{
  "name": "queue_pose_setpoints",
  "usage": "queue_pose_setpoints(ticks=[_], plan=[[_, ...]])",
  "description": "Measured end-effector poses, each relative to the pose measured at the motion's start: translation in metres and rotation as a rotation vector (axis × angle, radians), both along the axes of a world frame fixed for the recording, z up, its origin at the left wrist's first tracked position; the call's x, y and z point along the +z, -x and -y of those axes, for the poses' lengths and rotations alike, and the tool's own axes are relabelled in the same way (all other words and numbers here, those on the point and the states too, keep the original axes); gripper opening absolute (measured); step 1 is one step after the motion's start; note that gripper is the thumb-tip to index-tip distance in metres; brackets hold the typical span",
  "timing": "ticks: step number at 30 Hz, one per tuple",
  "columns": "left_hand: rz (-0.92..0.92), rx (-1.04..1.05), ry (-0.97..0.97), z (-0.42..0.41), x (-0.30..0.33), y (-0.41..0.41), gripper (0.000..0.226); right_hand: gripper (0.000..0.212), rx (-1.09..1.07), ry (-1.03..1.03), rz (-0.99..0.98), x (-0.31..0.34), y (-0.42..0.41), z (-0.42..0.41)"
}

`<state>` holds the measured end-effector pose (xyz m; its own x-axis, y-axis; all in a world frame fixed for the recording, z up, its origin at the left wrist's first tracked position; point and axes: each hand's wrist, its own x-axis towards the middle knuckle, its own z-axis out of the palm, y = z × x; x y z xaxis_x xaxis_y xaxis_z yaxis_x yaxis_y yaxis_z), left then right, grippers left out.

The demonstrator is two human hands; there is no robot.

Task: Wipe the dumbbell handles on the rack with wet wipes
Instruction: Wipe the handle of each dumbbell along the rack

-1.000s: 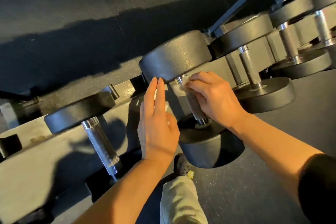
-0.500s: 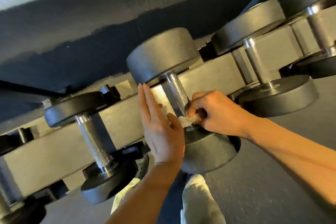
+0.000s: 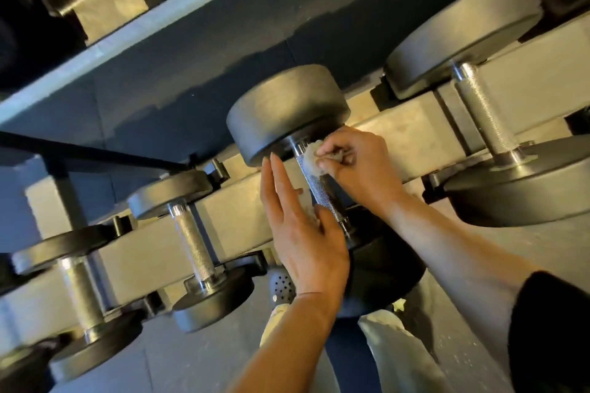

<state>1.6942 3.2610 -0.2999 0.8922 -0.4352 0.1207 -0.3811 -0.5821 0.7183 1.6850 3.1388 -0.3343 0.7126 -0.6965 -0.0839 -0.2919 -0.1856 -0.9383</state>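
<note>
Head view, right hand: the right hand (image 3: 357, 166), at centre right of the frame, pinches a crumpled wet wipe (image 3: 311, 159) between curled fingers and thumb and presses it to the top of a handle.
Wet wipe: pale, wrinkled and bunched into a small wad, touching the metal just under the upper weight head.
Centre dumbbell handle: the handle (image 3: 322, 191) is a bright metal cylinder with fine diamond knurling, tilted so its top leans left; it sits mid-frame between the two hands.
Centre dumbbell heads: matte dark round discs with smooth flat faces and rounded edges; the upper head (image 3: 287, 112) is above the hands, the lower one largely hidden behind the left wrist.
Left hand: the left hand (image 3: 300, 233) has straight fingers pointing up beside the handle and is loose, holding nothing that can be made out; its thumb lies near the lower handle, and contact cannot be told.
Rack: the rack (image 3: 236, 217) is a pale, dull metal beam running from lower left to upper right, with dark cradles.
Neighbouring dumbbells: one at lower left (image 3: 194, 246) and one at upper right (image 3: 485, 112), both with knurled steel handles and smooth collars.
Writing: no lettering can be read on the heads or the rack.
Sleeve: a dark sleeve (image 3: 549, 329) covers the right arm at lower right.
</note>
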Motion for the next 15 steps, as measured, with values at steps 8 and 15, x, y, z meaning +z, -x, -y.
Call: queue_pose_setpoints(ticks=[8, 15], plan=[[-0.093, 0.002, -0.011, 0.003, 0.004, 0.004, 0.074, 0.032, 0.38, -0.158, -0.153, 0.0, 0.034, 0.013], [-0.05, 0.0, -0.062, 0.002, 0.001, 0.001, 0.067, 0.03, 0.151, -0.331, -0.047, -0.014, 0.029, 0.022]])
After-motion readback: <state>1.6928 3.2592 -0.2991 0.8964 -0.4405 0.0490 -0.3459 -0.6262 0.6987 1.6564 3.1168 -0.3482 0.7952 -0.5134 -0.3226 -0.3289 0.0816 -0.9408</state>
